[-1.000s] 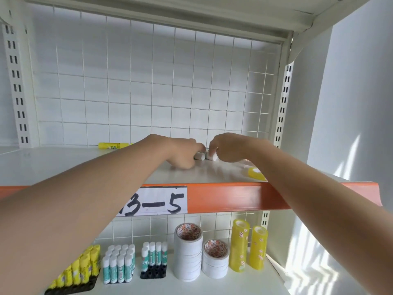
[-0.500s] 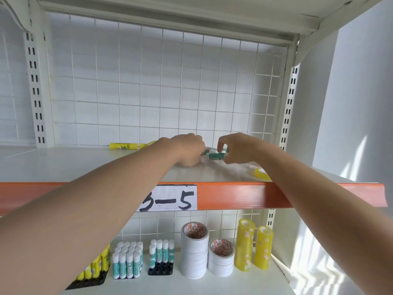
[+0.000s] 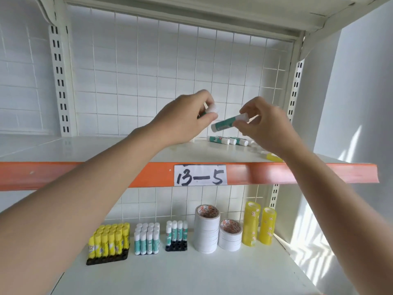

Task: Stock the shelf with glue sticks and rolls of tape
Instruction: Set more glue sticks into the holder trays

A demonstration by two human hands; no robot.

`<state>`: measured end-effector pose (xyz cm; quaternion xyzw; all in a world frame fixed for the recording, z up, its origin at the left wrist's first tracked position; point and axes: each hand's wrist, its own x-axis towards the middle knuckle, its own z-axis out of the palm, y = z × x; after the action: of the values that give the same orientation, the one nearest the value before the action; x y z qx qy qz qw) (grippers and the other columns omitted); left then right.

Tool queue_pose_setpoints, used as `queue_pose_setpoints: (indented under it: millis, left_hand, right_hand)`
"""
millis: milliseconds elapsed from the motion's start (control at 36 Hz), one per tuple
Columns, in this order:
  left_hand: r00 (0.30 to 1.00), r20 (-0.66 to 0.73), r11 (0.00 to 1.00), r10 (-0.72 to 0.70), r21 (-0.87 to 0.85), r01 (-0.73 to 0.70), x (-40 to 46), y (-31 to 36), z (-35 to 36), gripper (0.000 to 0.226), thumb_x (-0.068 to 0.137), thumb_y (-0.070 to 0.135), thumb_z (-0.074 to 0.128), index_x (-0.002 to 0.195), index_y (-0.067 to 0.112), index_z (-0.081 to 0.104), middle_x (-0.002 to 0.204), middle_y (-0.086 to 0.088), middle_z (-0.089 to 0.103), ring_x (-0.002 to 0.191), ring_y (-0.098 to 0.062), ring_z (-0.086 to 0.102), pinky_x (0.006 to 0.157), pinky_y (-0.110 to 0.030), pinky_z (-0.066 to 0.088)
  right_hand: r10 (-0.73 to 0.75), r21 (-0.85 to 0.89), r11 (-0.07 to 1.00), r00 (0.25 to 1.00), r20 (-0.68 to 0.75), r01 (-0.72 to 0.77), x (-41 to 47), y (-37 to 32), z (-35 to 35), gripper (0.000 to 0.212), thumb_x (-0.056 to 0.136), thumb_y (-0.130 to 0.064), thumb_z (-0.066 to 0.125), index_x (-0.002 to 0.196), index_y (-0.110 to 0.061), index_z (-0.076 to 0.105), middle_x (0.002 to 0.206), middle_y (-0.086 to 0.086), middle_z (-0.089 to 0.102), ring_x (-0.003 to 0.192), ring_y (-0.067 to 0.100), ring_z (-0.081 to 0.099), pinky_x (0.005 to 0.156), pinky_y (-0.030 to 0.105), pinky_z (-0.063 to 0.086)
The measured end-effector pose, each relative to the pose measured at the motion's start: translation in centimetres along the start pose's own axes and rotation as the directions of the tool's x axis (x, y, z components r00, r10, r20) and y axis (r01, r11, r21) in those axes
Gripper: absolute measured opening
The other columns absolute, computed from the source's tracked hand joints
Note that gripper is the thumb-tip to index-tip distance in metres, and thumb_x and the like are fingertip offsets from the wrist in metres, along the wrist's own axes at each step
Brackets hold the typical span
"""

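Hands raised above upper shelf (image 3: 127, 149), left hand (image 3: 185, 120) and right hand (image 3: 265, 126) fingers each pinching a glue stick (image 3: 225, 124).

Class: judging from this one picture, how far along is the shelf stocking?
Done: the lower shelf holds trays of yellow glue sticks and teal glue sticks, plus tape stacks. In hand: the left hand and right hand each lift a teal stick. Left: loose sticks lying on the upper shelf.
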<state>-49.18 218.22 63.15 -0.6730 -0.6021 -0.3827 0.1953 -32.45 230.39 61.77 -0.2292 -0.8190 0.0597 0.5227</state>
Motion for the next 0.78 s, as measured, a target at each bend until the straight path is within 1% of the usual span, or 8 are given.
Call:
queue_pose_setpoints:
  millis: [111,222,278,361,528,639,722,778]
  left_hand:
    - [0.993,-0.112,0.988,0.029,-0.147,-0.045,-4.5,1.1,-1.3,0.014,0.093,0.029,0.058,0.103,0.02,0.056,0.08,0.009,0.063,0.079,-0.017,0.058,0.071,-0.038,0.05]
    - [0.985,-0.159,0.957,0.061,-0.271,-0.103,-8.8,1.6,-2.4,0.013,0.091,0.033,0.059,0.102,0.025,0.056,0.081,0.013,0.063,0.077,-0.013,0.06,0.067,-0.035,0.05]
    - [0.987,-0.148,0.938,0.068,-0.326,-0.114,-11.0,1.6,-2.7,0.015,0.089,0.034,0.058,0.102,0.027,0.056,0.083,0.013,0.064,0.077,-0.011,0.061,0.064,-0.031,0.049]
    - [0.995,-0.08,0.879,0.059,-0.469,-0.09,-14.6,1.5,-2.6,0.009,0.09,0.029,0.062,0.096,0.032,0.055,0.087,0.01,0.065,0.074,-0.008,0.061,0.061,-0.028,0.051]
    - [0.995,0.09,0.814,-0.036,-0.575,0.082,-20.9,-1.1,0.1,0.009,0.088,0.033,0.059,0.096,0.036,0.056,0.09,0.014,0.066,0.077,-0.014,0.062,0.064,-0.024,0.05]
    - [0.98,0.173,0.796,-0.099,-0.577,0.183,-24.2,-3.6,2.4,0.016,0.091,0.028,0.062,0.097,0.041,0.053,0.091,0.016,0.066,0.082,-0.009,0.063,0.07,-0.028,0.052]
    - [0.954,0.252,0.774,-0.159,-0.568,0.279,-26.1,-5.3,4.2,0.013,0.094,0.022,0.062,0.101,0.032,0.057,0.09,0.016,0.066,0.082,-0.008,0.063,0.069,-0.034,0.055]
    - [0.933,0.304,0.737,-0.194,-0.583,0.343,-27.0,-6.3,5.3,0.015,0.094,0.018,0.061,0.1,0.031,0.056,0.087,0.015,0.064,0.079,-0.009,0.062,0.065,-0.03,0.055]
  right_hand:
    - [0.03,0.088,0.996,0.997,-0.074,-0.023,-3.7,-3.0,-0.5,0.017,0.084,-0.019,0.07,0.094,-0.022,0.058,0.083,-0.015,0.065,0.066,0.005,0.063,0.057,0.012,0.044]
    - [0.016,0.18,0.984,0.994,-0.11,0.004,-7.5,-5.6,-1.2,0.019,0.084,-0.021,0.069,0.093,-0.03,0.055,0.081,-0.016,0.064,0.071,0.015,0.066,0.067,0.036,0.054]
    - [-0.008,0.192,0.981,0.996,-0.093,0.026,-9.6,-6.9,-1.4,0.022,0.084,-0.017,0.068,0.091,-0.032,0.053,0.081,-0.011,0.065,0.071,0.016,0.065,0.066,0.037,0.054]
    - [-0.028,0.211,0.977,0.997,-0.066,0.041,-12.7,-8.6,-1.0,0.028,0.086,-0.01,0.068,0.093,-0.032,0.052,0.082,-0.009,0.065,0.075,0.014,0.065,0.06,0.022,0.049]
    - [-0.012,0.146,0.989,1.0,0.023,0.009,-18.2,-10.2,2.2,0.032,0.086,-0.013,0.069,0.1,-0.035,0.05,0.082,-0.015,0.063,0.071,0.008,0.065,0.061,0.014,0.05]
    - [0.038,0.16,0.986,0.994,0.104,-0.055,-21.1,-10.2,5.4,0.033,0.083,-0.009,0.07,0.1,-0.026,0.047,0.084,-0.015,0.063,0.071,0.012,0.064,0.061,0.021,0.051]
    - [0.089,0.173,0.978,0.983,0.163,-0.117,-23.1,-9.5,7.9,0.034,0.083,-0.008,0.071,0.096,-0.027,0.046,0.089,-0.014,0.062,0.069,0.014,0.063,0.059,0.027,0.052]
    - [0.109,0.17,0.975,0.972,0.206,-0.145,-24.4,-8.7,9.4,0.034,0.082,-0.008,0.071,0.097,-0.026,0.047,0.092,-0.015,0.06,0.068,0.014,0.062,0.058,0.029,0.052]
